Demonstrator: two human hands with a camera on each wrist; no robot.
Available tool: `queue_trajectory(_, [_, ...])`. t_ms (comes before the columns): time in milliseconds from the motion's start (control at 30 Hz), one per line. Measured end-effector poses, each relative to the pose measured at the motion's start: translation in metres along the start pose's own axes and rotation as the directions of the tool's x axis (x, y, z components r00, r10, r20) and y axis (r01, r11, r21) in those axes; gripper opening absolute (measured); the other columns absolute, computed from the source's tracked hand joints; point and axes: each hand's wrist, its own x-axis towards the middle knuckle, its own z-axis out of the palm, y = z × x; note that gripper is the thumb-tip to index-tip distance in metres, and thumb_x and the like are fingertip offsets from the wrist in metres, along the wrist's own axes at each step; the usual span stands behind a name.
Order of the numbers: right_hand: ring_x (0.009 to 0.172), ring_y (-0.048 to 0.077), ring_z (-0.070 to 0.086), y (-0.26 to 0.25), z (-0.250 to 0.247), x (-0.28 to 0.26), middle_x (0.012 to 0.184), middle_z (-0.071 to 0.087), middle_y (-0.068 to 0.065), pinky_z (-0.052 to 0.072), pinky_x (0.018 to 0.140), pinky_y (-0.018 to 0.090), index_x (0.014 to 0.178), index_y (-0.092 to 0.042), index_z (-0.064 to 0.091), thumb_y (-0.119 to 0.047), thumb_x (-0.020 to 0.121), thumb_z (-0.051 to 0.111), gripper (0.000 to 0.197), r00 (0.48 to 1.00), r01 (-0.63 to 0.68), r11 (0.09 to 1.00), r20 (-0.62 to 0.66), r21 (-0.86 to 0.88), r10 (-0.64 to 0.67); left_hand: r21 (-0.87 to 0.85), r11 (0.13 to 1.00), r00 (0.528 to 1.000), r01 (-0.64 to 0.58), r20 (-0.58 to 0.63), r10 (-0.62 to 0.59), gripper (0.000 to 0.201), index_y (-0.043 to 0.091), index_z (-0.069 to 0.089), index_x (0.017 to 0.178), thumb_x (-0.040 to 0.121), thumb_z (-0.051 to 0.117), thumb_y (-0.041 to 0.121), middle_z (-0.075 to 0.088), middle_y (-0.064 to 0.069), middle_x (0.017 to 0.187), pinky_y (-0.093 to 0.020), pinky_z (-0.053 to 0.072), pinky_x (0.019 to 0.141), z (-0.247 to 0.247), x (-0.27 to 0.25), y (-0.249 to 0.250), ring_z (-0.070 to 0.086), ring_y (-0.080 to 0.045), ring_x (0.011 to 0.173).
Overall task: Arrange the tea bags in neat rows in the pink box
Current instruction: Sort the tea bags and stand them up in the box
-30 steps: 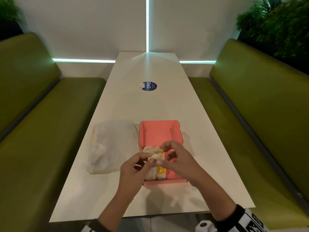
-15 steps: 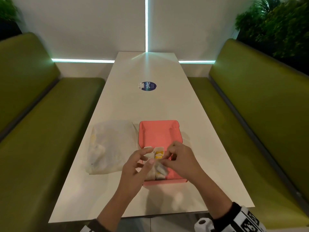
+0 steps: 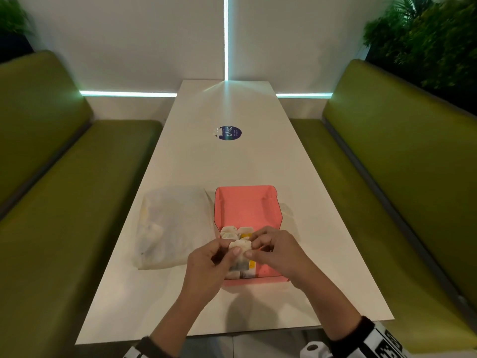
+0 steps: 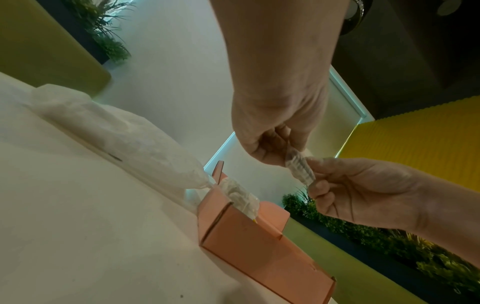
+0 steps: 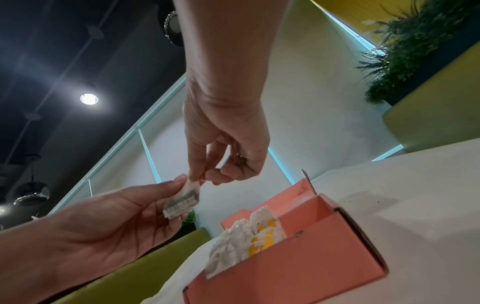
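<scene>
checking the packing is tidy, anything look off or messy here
Nothing spilled or damaged. The tea bags stand packed at the near end of the pink box. One tea bag is held above it between both hands, not yet placed.

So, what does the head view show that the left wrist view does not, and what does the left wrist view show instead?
Only the head view shows the box's bare pink floor beyond the packed tea bags, the round blue sticker farther up the table, and both green benches.

Only the left wrist view shows the pink box from outside, with its side wall, and clear air between the held tea bag and the box.

Both show the left hand and right hand pinching one tea bag together, and the white plastic bag beside the box.
</scene>
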Motion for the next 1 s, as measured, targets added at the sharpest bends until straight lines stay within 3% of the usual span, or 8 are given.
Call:
queue_trajectory(100, [0.066, 0.003, 0.055, 0.001, 0.0, 0.0, 0.088, 0.061, -0.009, 0.046, 0.066, 0.014, 0.065, -0.023, 0.067, -0.009, 0.078, 0.073, 0.02, 1.0, -0.009, 0.999, -0.023, 0.041, 0.01, 0.042, 0.999, 1.0, -0.007, -0.008, 0.007, 0.013, 0.028, 0.071, 0.082, 0.083, 0.068, 0.016, 0.071, -0.004, 0.077, -0.028, 0.053, 0.068, -0.002, 0.0, -0.001, 0.063, -0.019, 0.071])
queue_trajectory(233, [0.053, 0.004, 0.054, -0.002, -0.006, -0.001, 0.092, 0.062, 0.001, 0.045, 0.055, 0.017, 0.078, -0.002, 0.066, -0.005, 0.082, 0.068, 0.005, 0.999, -0.027, 0.974, -0.02, 0.223, 0.032, 0.062, 0.998, 1.0, 0.017, -0.022, -0.015, 0.015, 0.03, 0.071, 0.08, 0.083, 0.069, 0.016, 0.071, 0.004, 0.077, -0.026, 0.053, 0.07, -0.005, 0.0, -0.003, 0.063, -0.01, 0.07])
queue_trajectory(367, [0.057, 0.01, 0.053, -0.01, -0.016, -0.006, 0.095, 0.062, -0.003, 0.043, 0.056, 0.018, 0.07, -0.006, 0.063, -0.016, 0.074, 0.066, 0.012, 0.996, 0.003, 0.955, 0.085, 0.298, -0.03, 0.13, 0.991, 0.999, -0.002, -0.043, 0.008, 0.018, 0.033, 0.069, 0.08, 0.083, 0.069, 0.016, 0.069, 0.008, 0.074, -0.018, 0.051, 0.065, -0.007, -0.001, -0.005, 0.06, -0.006, 0.066])
queue_trajectory(600, [0.073, 0.016, 0.057, -0.018, -0.027, -0.011, 0.089, 0.065, -0.01, 0.046, 0.063, 0.019, 0.062, -0.022, 0.066, -0.015, 0.074, 0.065, 0.013, 0.983, 0.029, 0.967, 0.17, 0.254, -0.074, 0.21, 0.974, 0.992, -0.084, -0.07, 0.101, 0.024, 0.036, 0.065, 0.08, 0.084, 0.067, 0.012, 0.067, 0.02, 0.077, -0.008, 0.045, 0.063, -0.008, -0.001, -0.003, 0.06, -0.003, 0.072])
queue_trajectory(700, [0.062, 0.01, 0.053, -0.015, -0.021, -0.008, 0.082, 0.065, -0.003, 0.044, 0.061, 0.018, 0.076, -0.016, 0.066, -0.014, 0.079, 0.072, 0.007, 0.998, 0.015, 0.992, 0.057, 0.124, -0.023, 0.173, 0.981, 0.994, -0.082, -0.062, 0.094, 0.024, 0.035, 0.066, 0.08, 0.084, 0.067, 0.011, 0.067, 0.017, 0.074, -0.009, 0.045, 0.063, -0.007, -0.001, -0.001, 0.059, -0.003, 0.069])
queue_trajectory(833, [0.068, 0.007, 0.05, -0.005, -0.001, 0.0, 0.089, 0.059, -0.016, 0.047, 0.067, 0.016, 0.088, -0.028, 0.067, -0.026, 0.079, 0.073, 0.011, 0.996, -0.033, 0.998, -0.088, -0.052, 0.029, 0.159, 0.981, 0.993, -0.115, 0.003, 0.116, 0.024, 0.032, 0.069, 0.082, 0.084, 0.067, 0.008, 0.069, 0.012, 0.075, -0.009, 0.045, 0.064, -0.004, -0.003, 0.003, 0.06, -0.005, 0.067])
queue_trajectory(900, [0.079, 0.007, 0.055, -0.002, 0.006, 0.003, 0.093, 0.057, -0.014, 0.049, 0.077, 0.021, 0.083, -0.028, 0.067, -0.026, 0.08, 0.072, 0.006, 0.996, -0.023, 0.997, -0.088, -0.071, 0.017, 0.18, 0.974, 0.991, -0.135, 0.036, 0.131, 0.023, 0.031, 0.069, 0.084, 0.084, 0.067, 0.008, 0.069, 0.013, 0.076, -0.009, 0.045, 0.063, -0.003, -0.004, 0.004, 0.06, -0.005, 0.067])
queue_trajectory(1000, [0.078, 0.003, 0.057, 0.0, 0.007, 0.004, 0.09, 0.059, -0.01, 0.048, 0.074, 0.015, 0.07, -0.024, 0.066, -0.017, 0.08, 0.071, 0.014, 0.998, 0.002, 0.996, -0.065, -0.084, -0.008, 0.222, 0.965, 0.991, -0.137, 0.035, 0.132, 0.027, 0.036, 0.066, 0.081, 0.083, 0.068, 0.009, 0.067, 0.014, 0.071, -0.009, 0.044, 0.061, -0.004, -0.005, 0.003, 0.059, -0.004, 0.067])
